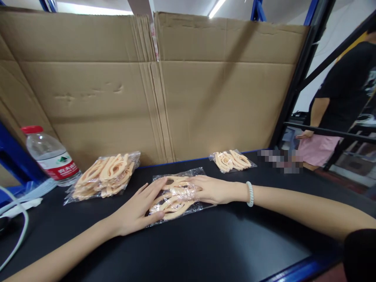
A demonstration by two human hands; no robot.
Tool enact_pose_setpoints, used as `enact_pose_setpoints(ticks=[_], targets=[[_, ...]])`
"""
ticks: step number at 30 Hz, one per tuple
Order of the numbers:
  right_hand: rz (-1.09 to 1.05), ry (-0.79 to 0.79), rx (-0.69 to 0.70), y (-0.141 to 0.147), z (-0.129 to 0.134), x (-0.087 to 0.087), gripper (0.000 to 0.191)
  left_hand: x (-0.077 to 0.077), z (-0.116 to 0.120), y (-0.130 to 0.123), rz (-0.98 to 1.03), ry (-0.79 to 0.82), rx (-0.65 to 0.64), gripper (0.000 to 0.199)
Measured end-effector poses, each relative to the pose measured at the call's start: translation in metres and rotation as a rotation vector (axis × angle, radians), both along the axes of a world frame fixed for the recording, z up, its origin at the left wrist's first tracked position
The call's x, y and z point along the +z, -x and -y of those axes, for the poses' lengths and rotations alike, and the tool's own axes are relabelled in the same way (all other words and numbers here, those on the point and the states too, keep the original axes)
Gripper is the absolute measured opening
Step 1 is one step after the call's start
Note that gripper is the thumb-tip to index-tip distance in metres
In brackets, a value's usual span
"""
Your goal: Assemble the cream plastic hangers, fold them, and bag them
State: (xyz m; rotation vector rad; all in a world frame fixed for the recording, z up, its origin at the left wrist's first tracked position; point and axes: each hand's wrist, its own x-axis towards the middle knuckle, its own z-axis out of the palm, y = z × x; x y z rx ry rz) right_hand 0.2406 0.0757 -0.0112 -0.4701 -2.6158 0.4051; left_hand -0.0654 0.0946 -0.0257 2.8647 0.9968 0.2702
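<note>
In the middle of the black table lies a clear plastic packet [176, 197] with pale peach, looped flat pieces inside; their kind is not clear. My left hand [143, 209] rests on the packet's left side, fingers stretched out and thumb apart along the near edge. From the right, my right hand [210, 189] lies over the packet's right part, fingers extended across the film and slightly bent. Left of them sits a thicker stack of similar packets [105, 176]. A smaller packet [232, 160] of the same pieces lies behind my right hand.
A water bottle [53, 156] with a red cap stands at the left, near a white cable [25, 223]. Cardboard sheets [229, 94] wall off the table's back. Beyond the black frame at right stands a person [340, 86] in a black top. A blue rail [305, 268] edges the near right.
</note>
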Motion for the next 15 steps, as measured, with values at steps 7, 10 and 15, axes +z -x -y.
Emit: enact_pose_setpoints(ticks=[7,10,15], targets=[[-0.036,0.086,-0.162,-0.036,0.028,-0.002,0.043,0.002,0.001,0.0,-0.056,0.002,-0.012,0.081],[-0.08,0.156,-0.236,-0.049,0.042,0.0,0.037,0.003,0.001,0.001,-0.084,0.014,-0.012,0.076],[-0.032,0.069,-0.268,-0.069,0.064,0.003,0.043,0.007,0.009,0.004,-0.122,0.037,0.002,0.068]])
